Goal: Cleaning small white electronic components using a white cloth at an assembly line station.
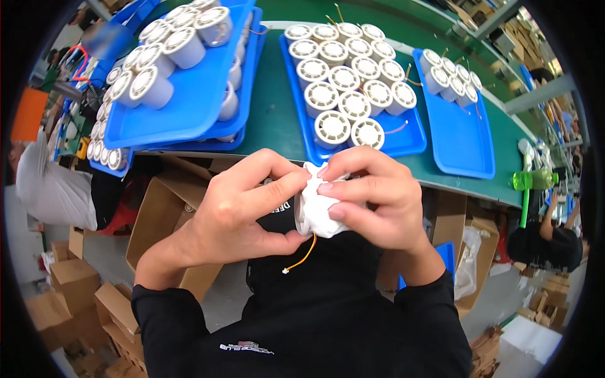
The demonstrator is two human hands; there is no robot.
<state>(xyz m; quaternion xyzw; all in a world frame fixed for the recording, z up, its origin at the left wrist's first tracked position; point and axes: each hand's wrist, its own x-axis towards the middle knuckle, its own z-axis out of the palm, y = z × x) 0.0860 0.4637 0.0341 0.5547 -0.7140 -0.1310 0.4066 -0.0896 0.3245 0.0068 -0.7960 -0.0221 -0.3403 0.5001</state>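
In front of my chest, my left hand point(233, 211) grips a white cylindrical unit point(300, 213), mostly hidden by fingers and cloth. From its underside hangs a thin orange wire point(308, 254) with a small white connector. My right hand point(386, 200) pinches a crumpled white cloth point(320, 214) and presses it against the unit. Both hands are close together, just off the near edge of the green table. Beyond them a blue tray point(406, 142) holds many upright white cylindrical units point(345, 79) with slotted round tops.
Stacked blue trays point(151, 129) of similar units stand at the left. Another blue tray point(460, 142) on the right has several units at its far end. A green bottle point(534, 181) lies by the table's right edge. Cardboard boxes point(161, 214) stand below, and other people are at both sides.
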